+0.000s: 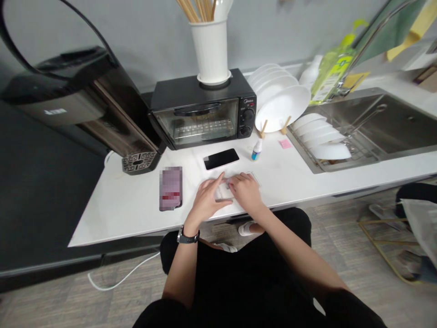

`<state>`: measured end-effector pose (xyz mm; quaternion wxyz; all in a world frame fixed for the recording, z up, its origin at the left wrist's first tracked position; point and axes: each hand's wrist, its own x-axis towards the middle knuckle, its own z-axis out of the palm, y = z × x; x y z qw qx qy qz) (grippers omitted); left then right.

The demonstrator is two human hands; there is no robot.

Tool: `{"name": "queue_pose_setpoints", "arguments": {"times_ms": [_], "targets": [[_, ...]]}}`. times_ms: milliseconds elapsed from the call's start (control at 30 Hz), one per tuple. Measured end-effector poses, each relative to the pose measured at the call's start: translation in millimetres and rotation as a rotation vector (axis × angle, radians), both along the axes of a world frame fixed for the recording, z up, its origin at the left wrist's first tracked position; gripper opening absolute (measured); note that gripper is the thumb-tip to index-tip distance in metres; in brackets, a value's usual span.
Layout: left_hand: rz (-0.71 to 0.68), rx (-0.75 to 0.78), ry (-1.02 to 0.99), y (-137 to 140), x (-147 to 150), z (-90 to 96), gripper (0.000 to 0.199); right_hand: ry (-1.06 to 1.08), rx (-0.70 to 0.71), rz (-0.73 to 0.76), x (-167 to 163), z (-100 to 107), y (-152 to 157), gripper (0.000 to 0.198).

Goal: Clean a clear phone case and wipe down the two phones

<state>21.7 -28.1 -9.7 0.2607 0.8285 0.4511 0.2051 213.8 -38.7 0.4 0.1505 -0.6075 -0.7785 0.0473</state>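
Note:
A clear, flat piece that looks like a phone case [223, 192] lies on the white counter in front of me. My left hand [205, 198] spans its left end, with thumb and forefinger spread along the two long edges. My right hand [246, 189] is closed, its curled fingertips pressed onto the clear piece; anything inside them is hidden. Just behind lies a phone with a black screen [221, 159]. A small white bottle with a blue label [256, 150] stands to the right of it. Left of my hands lies another phone [171, 187], its screen blurred out.
A toaster oven [205, 109] stands at the back, carrying a white utensil holder [210, 52]. Left of it is a tall black dispenser [102, 100]. White plates [283, 107], a pink sticky note [285, 144] and a sink [378, 157] holding bowls are on the right.

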Motion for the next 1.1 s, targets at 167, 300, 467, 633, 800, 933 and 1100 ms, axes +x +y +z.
{"name": "queue_pose_setpoints", "arguments": {"times_ms": [167, 300, 467, 633, 800, 933, 1100], "targets": [[-0.027, 0.014, -0.024, -2.1, -1.7, -3.5, 0.109, 0.131, -0.121, 0.159, -9.8, 7.6, -13.1, 0.017], [-0.049, 0.024, -0.012, -3.8, -2.3, -1.2, 0.112, 0.052, -0.202, 0.054, 15.9, 17.5, -21.6, 0.018], [-0.05, 0.013, -0.004, -3.9, -2.5, 1.2, 0.112, -0.129, -0.116, -0.181, 57.0, 21.0, -27.2, 0.019], [-0.049, 0.017, 0.008, -0.4, -1.4, 0.9, 0.11, -0.164, 0.008, -0.26, 63.3, 10.3, -15.6, 0.024], [-0.04, 0.002, -0.003, 3.0, -1.0, -1.9, 0.108, -0.049, 0.046, -0.186, 18.5, -4.4, 3.5, 0.024], [0.009, -0.017, -0.001, 1.9, -1.1, -2.4, 0.104, 0.124, -0.02, 0.054, -12.9, -5.0, 2.8, 0.019], [-0.022, 0.001, -0.017, -5.1, -0.7, 2.6, 0.101, 0.15, -0.138, 0.093, -6.6, 6.9, -14.1, 0.018]]}}
